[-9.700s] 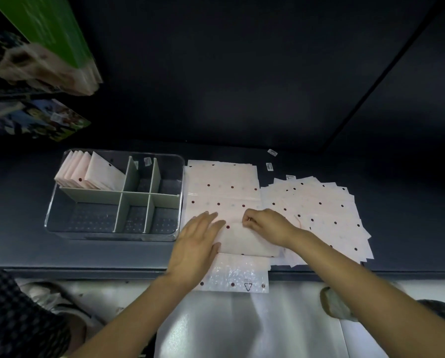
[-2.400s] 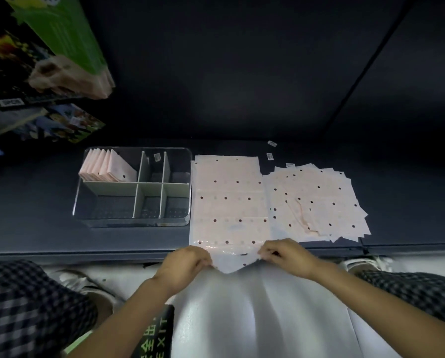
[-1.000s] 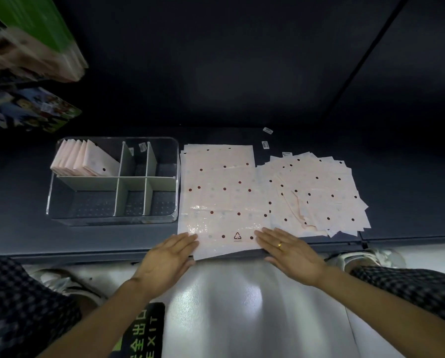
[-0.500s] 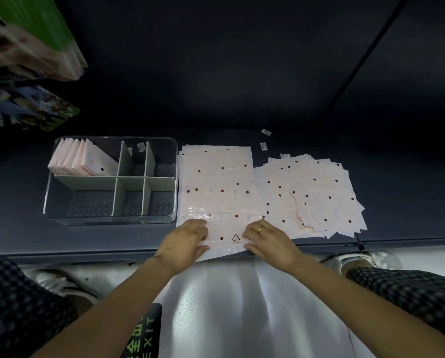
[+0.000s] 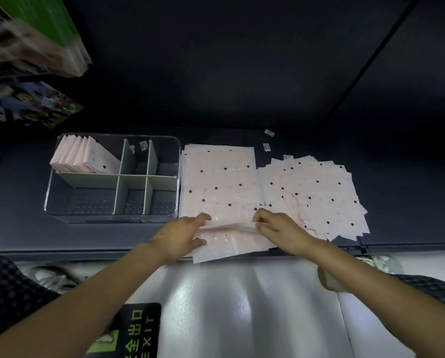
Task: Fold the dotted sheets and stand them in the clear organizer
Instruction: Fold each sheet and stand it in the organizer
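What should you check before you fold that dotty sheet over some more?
1. Both hands on the near edge: left hand and right hand pinch the dotted sheet. Ok.
2. Edge lifted evenly: it looks level between the hands. Ok.
3. Only one sheet picked up: cannot tell.
4. Sheet fully on the shelf: its near corner hangs over the edge. Not ok.
5. Room in the clear organizer: folded sheets fill only the back-left compartment. Ok.
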